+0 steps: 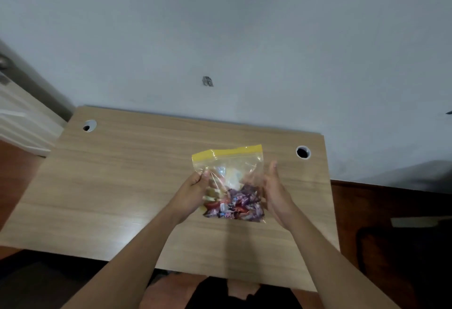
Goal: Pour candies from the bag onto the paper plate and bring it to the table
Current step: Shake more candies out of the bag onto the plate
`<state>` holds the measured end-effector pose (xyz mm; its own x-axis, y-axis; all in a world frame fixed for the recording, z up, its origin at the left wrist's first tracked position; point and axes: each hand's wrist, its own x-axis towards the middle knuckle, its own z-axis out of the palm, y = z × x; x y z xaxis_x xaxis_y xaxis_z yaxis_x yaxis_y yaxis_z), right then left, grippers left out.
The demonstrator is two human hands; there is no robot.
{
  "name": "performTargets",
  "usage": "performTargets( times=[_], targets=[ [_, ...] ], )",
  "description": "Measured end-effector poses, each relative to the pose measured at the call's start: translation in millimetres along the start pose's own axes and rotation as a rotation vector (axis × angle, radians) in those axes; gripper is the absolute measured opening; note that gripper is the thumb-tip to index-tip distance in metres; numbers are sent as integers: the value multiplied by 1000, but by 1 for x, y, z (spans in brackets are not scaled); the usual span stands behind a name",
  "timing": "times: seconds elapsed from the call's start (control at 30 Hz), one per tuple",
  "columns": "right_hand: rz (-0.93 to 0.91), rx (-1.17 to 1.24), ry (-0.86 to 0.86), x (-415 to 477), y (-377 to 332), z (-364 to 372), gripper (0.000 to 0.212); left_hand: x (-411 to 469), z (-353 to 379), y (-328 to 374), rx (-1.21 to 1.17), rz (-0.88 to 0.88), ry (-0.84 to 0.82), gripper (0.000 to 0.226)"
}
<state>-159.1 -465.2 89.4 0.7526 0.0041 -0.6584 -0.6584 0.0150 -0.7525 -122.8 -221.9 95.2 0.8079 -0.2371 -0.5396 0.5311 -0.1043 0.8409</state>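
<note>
A person holds a clear plastic zip bag with a yellow seal strip [228, 181] above a light wooden desk [122, 186]. Wrapped purple, red and yellow candies [234, 204] fill its lower half. The left hand [192, 192] pinches the bag's left edge; the right hand [275, 188], fingers straight together, presses flat against its right side.

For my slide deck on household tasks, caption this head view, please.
Left hand and right hand hold a zip bag of wrapped candies above a wooden desk.
</note>
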Motion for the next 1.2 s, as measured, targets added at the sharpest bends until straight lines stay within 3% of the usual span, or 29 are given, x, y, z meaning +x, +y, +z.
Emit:
performTargets(
  times=[0.17,0.33,0.43,0.57,0.7,0.8,0.93,1.03,1.1,1.2],
  targets=[
    [-79,-190,-9,17,21,9,87,14,7,-19,97,-135,4,40],
    [-124,-209,-7,28,38,17,24,30,19,-40,67,-234,23,32],
    [-103,-234,21,44,58,19,33,42,23,-58,102,-272,46,40],
    [-49,-206,-8,61,76,22,30,54,30,-74,61,-355,106,33],
    [-3,-252,18,66,80,26,21,61,29,-87,115,-427,79,48],
    [51,-313,-15,73,90,26,33,69,27,-99,157,-437,63,58],
    [78,-343,-17,86,111,25,53,68,27,-101,202,-443,86,42],
    [94,-371,-15,89,115,25,46,64,27,-98,222,-416,80,23],
    [76,-375,-13,87,115,25,31,61,28,-95,213,-394,69,10],
    [73,-369,-20,86,114,27,20,55,33,-87,240,-378,49,24]
  ],
)
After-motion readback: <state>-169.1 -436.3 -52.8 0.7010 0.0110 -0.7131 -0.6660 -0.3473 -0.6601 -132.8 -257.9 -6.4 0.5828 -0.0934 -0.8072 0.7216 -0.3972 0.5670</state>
